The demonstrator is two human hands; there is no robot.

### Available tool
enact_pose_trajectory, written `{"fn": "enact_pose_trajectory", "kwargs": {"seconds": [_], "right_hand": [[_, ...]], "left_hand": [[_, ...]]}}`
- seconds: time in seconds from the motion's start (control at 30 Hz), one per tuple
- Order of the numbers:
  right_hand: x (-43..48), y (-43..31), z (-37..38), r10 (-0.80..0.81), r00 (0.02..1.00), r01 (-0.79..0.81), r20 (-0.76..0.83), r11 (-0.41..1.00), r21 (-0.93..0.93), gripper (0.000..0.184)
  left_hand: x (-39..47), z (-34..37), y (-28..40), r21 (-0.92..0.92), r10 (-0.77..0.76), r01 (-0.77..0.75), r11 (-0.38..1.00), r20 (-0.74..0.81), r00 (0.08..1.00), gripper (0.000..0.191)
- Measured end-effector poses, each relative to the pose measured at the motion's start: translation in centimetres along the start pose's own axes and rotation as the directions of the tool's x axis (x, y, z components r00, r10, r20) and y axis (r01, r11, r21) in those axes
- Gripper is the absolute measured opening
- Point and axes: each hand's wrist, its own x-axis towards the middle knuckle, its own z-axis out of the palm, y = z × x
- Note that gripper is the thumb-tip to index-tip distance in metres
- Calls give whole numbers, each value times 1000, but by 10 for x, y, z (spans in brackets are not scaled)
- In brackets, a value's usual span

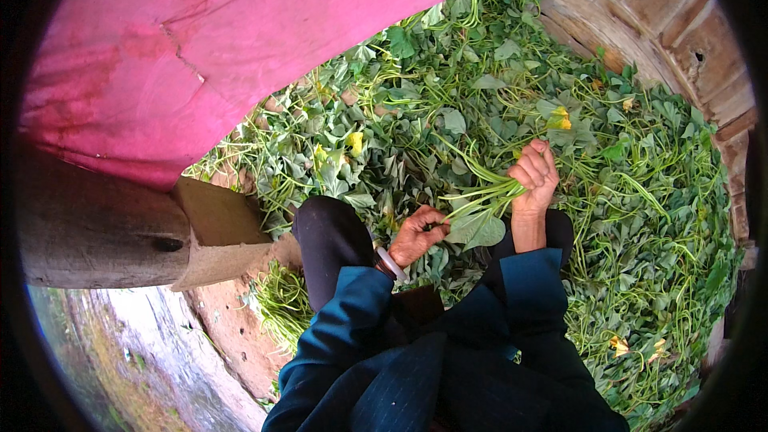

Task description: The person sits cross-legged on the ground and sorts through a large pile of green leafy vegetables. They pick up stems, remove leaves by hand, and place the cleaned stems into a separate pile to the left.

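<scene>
My right hand [533, 175] is closed around a bunch of long green leaf stems [489, 187], held above my lap between the knees. The stems fan out to the left of the fist, and one broad green leaf [477, 231] hangs below them. Close to the leaf's left edge, my left hand [418, 234] pinches a stem end between thumb and finger. A pale bangle [391, 264] circles the left wrist. Around my legs spreads a thick layer of cut leafy vines [636, 234], which look like sweet potato vines.
Pink cloth [252, 30] hangs at the upper left. Below it, a wooden post [102, 222] meets a squared block [225, 216]. A pile of stripped green stems [282, 303] lies beside my left leg. Weathered wooden planks [654, 18] border the vines at the upper right.
</scene>
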Motion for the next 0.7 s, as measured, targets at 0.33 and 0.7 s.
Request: {"fn": "enact_pose_trajectory", "kwargs": {"seconds": [0.33,0.7], "right_hand": [[-7,48,24,267,962,-255,-57,806,-534,29],[-1,54,32,240,959,-276,-150,911,-308,24]], "left_hand": [[40,-21,-28,128,18,74,989,-596,803,17],[72,-70,-33,393,224,160,905,-761,609,14]]}}
